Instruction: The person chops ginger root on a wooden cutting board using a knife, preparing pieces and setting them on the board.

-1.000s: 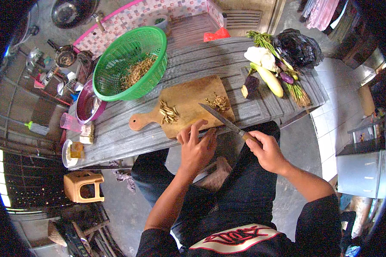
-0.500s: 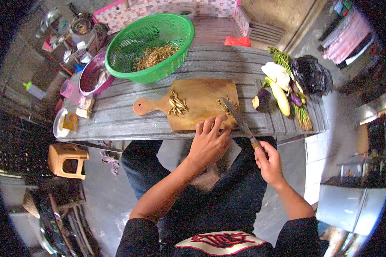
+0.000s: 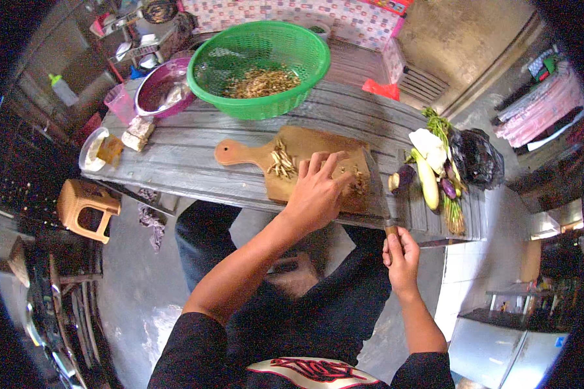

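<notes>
A wooden cutting board with a round-ended handle lies on the table in front of me. Thin, pale brown sticks of food are heaped near its handle end. Small chopped bits lie by its right edge. My left hand reaches over the middle of the board, fingers apart, with its fingertips close to the chopped bits and nothing visible in its grasp. In my right hand, just off the table's near edge, is a knife, held by its brown handle. Its blade points away along the board's right edge and is hard to make out.
Behind the board stands a green basket holding brown chopped pieces. A purple basin is to its left. On the right lie a yellowish long vegetable, cauliflower, cut eggplant and a black plastic bag.
The whole view has shifted. My left hand has moved from the board's near edge farther over it, its fingers spreading. The knife has moved toward the board's right edge, still in my right hand.
</notes>
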`<action>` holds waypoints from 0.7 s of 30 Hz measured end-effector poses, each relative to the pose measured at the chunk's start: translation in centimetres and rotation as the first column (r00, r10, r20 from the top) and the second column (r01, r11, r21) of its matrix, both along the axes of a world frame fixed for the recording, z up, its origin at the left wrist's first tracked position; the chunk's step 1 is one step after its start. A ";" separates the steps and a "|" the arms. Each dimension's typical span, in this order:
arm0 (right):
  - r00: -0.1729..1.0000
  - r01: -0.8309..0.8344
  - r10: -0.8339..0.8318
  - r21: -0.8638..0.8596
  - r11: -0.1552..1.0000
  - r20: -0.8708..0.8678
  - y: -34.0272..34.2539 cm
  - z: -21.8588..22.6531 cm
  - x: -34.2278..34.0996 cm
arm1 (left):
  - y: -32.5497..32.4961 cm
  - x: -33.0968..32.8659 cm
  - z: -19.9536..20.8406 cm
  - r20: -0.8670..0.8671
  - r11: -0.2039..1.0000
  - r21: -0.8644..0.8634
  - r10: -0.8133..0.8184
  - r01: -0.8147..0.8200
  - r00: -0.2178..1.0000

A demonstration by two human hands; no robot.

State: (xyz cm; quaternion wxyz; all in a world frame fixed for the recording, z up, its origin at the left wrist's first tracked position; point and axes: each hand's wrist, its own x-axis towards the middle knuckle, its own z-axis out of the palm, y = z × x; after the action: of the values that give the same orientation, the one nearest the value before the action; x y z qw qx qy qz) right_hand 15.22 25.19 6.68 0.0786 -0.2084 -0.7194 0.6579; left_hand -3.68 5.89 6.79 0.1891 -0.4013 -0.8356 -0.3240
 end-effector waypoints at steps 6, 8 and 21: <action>0.993 0.018 0.003 0.180 0.984 -0.115 -1.4 -1.1 -2.7 | -5.4 -2.5 -0.4 0.026 0.991 0.034 0.126 -0.127 0.992; 0.974 0.060 0.044 0.445 0.894 -0.222 -1.7 -1.2 -4.4 | -7.6 -4.4 -0.8 0.063 0.974 0.096 0.198 -0.203 0.978; 0.859 0.050 0.440 0.898 0.437 -0.263 2.6 -0.9 -10.8 | -12.2 -7.6 -1.2 0.068 0.995 -0.040 0.093 -0.091 0.993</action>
State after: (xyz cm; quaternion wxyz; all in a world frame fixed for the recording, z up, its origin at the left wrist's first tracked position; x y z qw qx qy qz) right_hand 4.46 27.83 5.75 0.2635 0.1134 -0.9317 0.2226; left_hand -11.24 -6.31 5.61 0.1669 -0.3541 -0.8652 -0.3132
